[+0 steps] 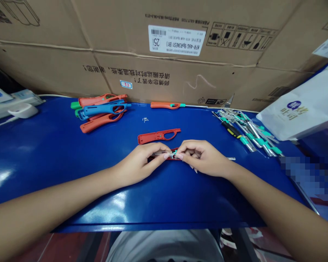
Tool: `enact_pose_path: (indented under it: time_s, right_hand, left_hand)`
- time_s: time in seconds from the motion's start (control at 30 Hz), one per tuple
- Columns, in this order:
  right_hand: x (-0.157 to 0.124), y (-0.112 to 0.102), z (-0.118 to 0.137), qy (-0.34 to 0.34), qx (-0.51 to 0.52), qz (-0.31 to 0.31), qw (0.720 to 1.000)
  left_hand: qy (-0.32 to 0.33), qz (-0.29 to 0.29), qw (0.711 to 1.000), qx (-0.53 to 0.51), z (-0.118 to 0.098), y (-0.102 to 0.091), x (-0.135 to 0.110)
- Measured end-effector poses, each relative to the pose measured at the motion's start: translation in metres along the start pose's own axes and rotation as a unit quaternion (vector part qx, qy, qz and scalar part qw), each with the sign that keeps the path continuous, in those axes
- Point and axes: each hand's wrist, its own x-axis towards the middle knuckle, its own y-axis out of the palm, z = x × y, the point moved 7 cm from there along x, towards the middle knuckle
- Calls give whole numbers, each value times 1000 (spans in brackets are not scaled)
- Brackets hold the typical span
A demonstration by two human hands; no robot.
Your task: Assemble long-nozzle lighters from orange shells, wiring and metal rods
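Observation:
Both of my hands meet over a red lighter shell half [174, 150] low at the middle of the blue table. With thumb and fingers closed, my left hand [138, 162] grips its left part. My right hand [207, 158] pinches at the small white and green pieces [174, 153] in the shell's middle; exactly which piece is hidden by the fingertips. A metal tube [231, 158] sticks out to the right beyond my right hand. Just behind the hands lies another red shell half [150, 137], inner side up.
A pile of orange, blue and green lighter shells [104, 110] lies back left. An orange lighter [164, 105] rests by the cardboard box [142, 65]. Small screws [145, 119] lie mid-table. At right are a screwdriver [231, 129], metal lighter tubes [258, 136] and a white bag [295, 109].

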Motion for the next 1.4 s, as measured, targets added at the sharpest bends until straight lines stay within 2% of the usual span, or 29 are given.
enact_pose_path:
  time_s: [0.43,0.73,1.03,1.17,1.3,1.4]
  right_hand:
    - [2,-1,1,-17,-20,-14,1000]
    - [2,1,-2,11,0,-8,1000]
    - [3,1,-1,7,-7,-19,1000]
    - [5,-2,-7,29,42,-37,998]
    - [6,-5,-14,42,75,-48,995]
    - [6,-6,-16,46,77,-51,995]
  left_hand:
    - [-8,-11,1000,11,1,1,-1]
    - [-21,-21,1000,-3,1,4,-2]
    - [-28,-23,999,-14,1,5,-2]
    - [-36,-44,998,-23,-1,3,0]
    - [-52,-76,996,13,3,-5,-1]
    - [-36,-83,995,29,3,-9,-1]
